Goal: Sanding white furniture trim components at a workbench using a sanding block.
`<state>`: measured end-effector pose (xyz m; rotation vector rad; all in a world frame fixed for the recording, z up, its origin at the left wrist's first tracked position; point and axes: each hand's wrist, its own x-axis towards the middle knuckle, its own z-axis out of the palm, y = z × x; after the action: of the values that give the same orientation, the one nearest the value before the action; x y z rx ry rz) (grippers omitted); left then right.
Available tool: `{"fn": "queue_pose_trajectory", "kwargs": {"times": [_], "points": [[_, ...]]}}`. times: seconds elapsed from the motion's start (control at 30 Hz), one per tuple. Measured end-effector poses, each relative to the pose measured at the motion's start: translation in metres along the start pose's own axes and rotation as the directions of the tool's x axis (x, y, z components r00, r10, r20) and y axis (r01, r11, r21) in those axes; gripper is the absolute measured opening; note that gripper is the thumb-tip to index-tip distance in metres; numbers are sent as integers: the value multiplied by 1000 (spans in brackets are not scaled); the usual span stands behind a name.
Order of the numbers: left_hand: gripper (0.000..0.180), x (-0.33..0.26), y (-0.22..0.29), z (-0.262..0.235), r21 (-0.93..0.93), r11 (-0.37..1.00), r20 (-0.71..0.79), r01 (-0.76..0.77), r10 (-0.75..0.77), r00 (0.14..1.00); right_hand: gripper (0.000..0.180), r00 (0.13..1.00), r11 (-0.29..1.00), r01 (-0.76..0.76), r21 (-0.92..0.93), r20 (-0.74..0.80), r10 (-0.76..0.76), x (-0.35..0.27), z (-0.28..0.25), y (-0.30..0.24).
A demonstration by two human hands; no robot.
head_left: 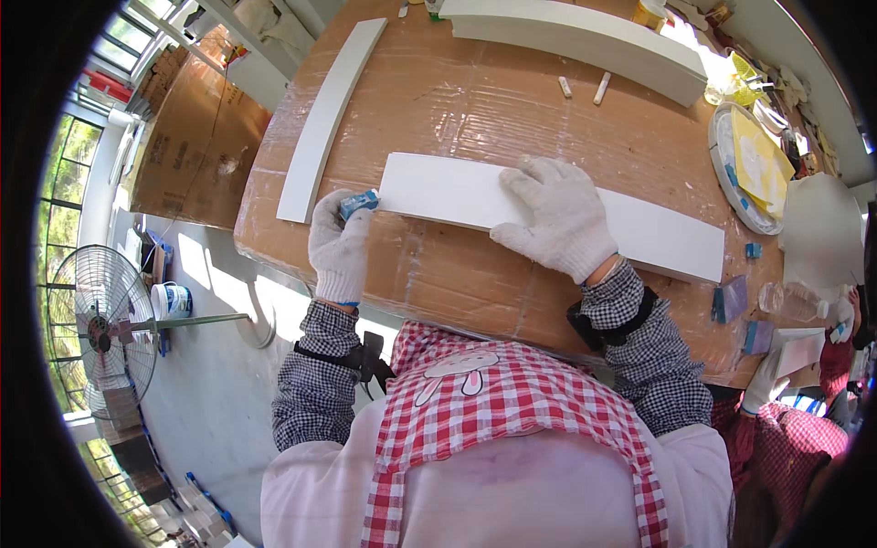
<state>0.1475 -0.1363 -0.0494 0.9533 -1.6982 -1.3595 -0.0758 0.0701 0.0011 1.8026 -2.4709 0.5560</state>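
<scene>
A long white board (448, 187) lies across the table in front of me. My right hand (559, 215), in a white knit glove, rests on top of it with the fingers stretched out, pressing past its middle. My left hand (338, 242), gloved too, is closed around a small blue sanding sponge (359, 204). That sponge is at the board's left end, close against its corner; whether it touches cannot be made out. To the left, a narrower white strip (331, 119) lies apart on the table.
Thick white pieces (585, 41) lie along the table's (429, 265) far side, near two short white sticks (602, 89). At right are a round tray (747, 173) with yellow sheets, more sponges (730, 300) and a clear bottle (793, 300). A co-worker's gloved hand (763, 388) holds a white piece. A fan (105, 329) stands left.
</scene>
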Motion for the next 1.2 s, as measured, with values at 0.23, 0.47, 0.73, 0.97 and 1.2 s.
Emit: {"fn": "queue_pose_trajectory", "kwargs": {"times": [0.23,0.47,0.73,0.97,1.2], "points": [[30,-4,-6,3,8,998,-14,-57,57,998,62,1000,1000,-1,5,5,1,-1,2,3],[27,-7,-12,-4,248,961,-20,-124,133,991,61,1000,1000,3,8,12,-3,-1,0,1],[28,-18,-21,-20,622,770,21,-142,166,986,60,998,998,39,39,-44,-37,-2,5,7],[33,-7,3,-13,442,878,-64,-182,233,970,63,1000,998,7,62,7,-7,-2,1,7],[35,-7,8,-5,430,887,14,-170,181,983,61,1000,998,23,63,5,-23,-1,0,5]]}}
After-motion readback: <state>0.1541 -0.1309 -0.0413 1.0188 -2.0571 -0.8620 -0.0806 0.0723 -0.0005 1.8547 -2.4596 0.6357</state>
